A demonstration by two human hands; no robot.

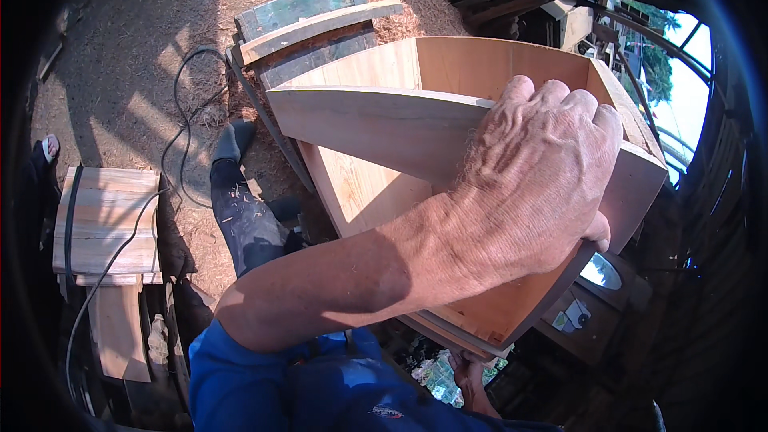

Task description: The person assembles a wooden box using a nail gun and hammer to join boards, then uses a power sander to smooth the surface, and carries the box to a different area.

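A pale wooden box like a drawer [496,60] is tilted in front of me, its inside partly in view. Across its upper side runs a board [376,120]. My left hand [544,168] grips that board near its right end, fingers curled over the top edge and thumb by the lower edge. The left forearm covers part of the box. At the box's bottom corner, my right hand [466,376] is pressed up against the underside. Its fingers are partly hidden behind the wood.
Left stands a stack of planks [108,220] with a dark cable [180,112] trailing over the shaving-covered ground. A worn green-painted wooden piece [300,12] with a curved batten [320,30] lies beyond the box. Another person's foot [50,148] shows at far left. Timber [576,24] is piled at upper right.
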